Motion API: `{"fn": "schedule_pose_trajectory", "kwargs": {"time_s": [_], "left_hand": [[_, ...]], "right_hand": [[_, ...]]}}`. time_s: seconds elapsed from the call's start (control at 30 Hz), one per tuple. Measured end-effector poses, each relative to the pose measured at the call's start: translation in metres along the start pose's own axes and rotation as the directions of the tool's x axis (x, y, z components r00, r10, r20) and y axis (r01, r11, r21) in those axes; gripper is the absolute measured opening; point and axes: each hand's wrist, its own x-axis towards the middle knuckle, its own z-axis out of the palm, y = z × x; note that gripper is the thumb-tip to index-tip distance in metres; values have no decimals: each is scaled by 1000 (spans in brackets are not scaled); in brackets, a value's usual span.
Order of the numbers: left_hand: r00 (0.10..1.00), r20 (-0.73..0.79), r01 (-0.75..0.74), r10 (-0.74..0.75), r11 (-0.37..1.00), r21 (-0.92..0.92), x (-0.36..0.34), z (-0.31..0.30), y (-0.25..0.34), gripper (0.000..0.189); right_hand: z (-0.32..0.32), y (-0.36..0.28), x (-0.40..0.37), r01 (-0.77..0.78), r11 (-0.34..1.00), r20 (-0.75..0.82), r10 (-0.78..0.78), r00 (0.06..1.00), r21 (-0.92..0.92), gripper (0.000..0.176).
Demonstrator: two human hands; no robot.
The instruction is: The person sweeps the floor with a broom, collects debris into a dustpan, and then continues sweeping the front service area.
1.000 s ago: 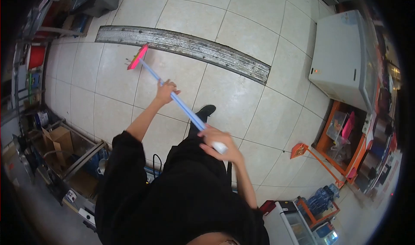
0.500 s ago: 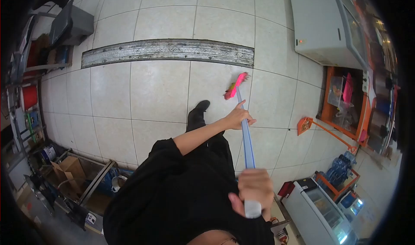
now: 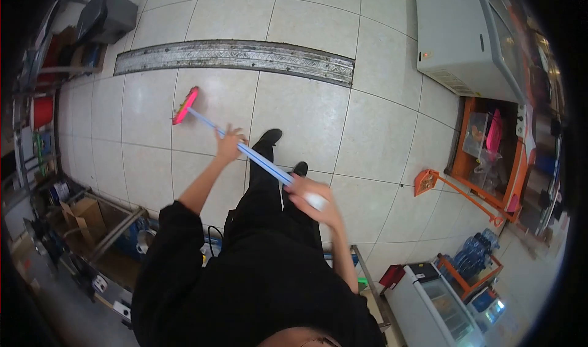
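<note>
A broom with a pink head (image 3: pixel 186 105) and a pale blue-striped handle (image 3: pixel 264 163) slants across the tiled floor (image 3: pixel 300 114). The broom head rests on the tiles left of my shoes, below the metal floor strip (image 3: pixel 233 58). Around the lower part of the handle is my left hand (image 3: pixel 229 145), with some fingers raised. My right hand (image 3: pixel 312 199) grips the handle near its white top end, in front of my body.
An orange dustpan (image 3: pixel 424 182) with a long handle stands on the right, near an orange cabinet (image 3: pixel 465 135) and a white freezer (image 3: pixel 453 41). A grey bin (image 3: pixel 116 17) is at upper left. Shelving with a cardboard box (image 3: pixel 90 218) lies at lower left.
The broom head has swept from right of my feet to the left. Both hands have moved left with the handle, my right hand also farther forward. A second shoe now shows.
</note>
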Motion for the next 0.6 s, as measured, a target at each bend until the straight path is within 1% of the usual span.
{"fn": "schedule_pose_trajectory", "kwargs": {"time_s": [0.03,0.07,0.1,0.13,0.17,0.2,0.23,0.27,0.3,0.33,0.37,0.4,0.43,0.5,0.53,0.57,0.6], "left_hand": [[1000,-6,18,-18,1000,-1,-13,17,-8,20],[996,44,73,-74,997,18,-24,30,-14,22],[987,98,125,-128,991,38,-35,38,-13,26],[982,114,151,-149,989,-8,-44,41,9,24],[976,138,177,-168,983,-54,-52,47,38,24],[1000,13,-9,15,923,-385,-58,85,49,22],[970,-175,-242,169,738,-629,-60,92,88,18],[971,-95,-236,219,818,-524,-65,82,135,20],[968,-10,-223,252,834,-505,-65,47,193,29],[948,-61,-284,312,744,-604,-66,40,232,41],[933,31,-263,360,735,-625,-67,24,267,46],[915,-12,-307,404,675,-671,-72,16,293,48],[893,-59,-351,446,608,-713,-77,9,309,49],[866,-35,-373,500,597,-711,-96,-12,319,48],[842,-13,-386,539,585,-713,-105,-21,321,48],[834,-13,-392,552,576,-717,-117,-30,320,48],[825,-74,-453,561,576,-681,-128,-39,313,45]], "right_hand": [[12,22,3,-2,996,42,-2,999,90,12],[23,42,-2,-9,986,26,4,1000,166,17],[18,38,-11,-21,992,95,10,995,121,18],[10,26,-19,-33,997,164,21,986,76,19],[-3,8,-33,11,1000,133,-13,991,10,20],[-20,-18,-52,51,997,100,-46,994,-53,22],[-38,-51,-70,3,994,76,5,997,-107,22],[-53,-85,-88,-43,986,45,51,998,-161,22],[-61,-115,-102,56,984,12,-55,998,-170,21],[-59,-140,-113,105,987,-95,-117,989,-118,20],[-54,-160,-125,157,985,-211,-168,963,-70,20],[-48,-172,-135,216,974,-178,-225,958,-70,21],[-42,-182,-144,276,959,-145,-283,948,-71,24],[-26,-200,-165,344,935,-56,-349,935,-86,23],[-19,-209,-168,425,905,-71,-424,903,-3,23],[-14,-222,-176,421,906,-41,-420,907,45,25],[-10,-231,-187,416,905,-8,-417,909,93,26]]}}
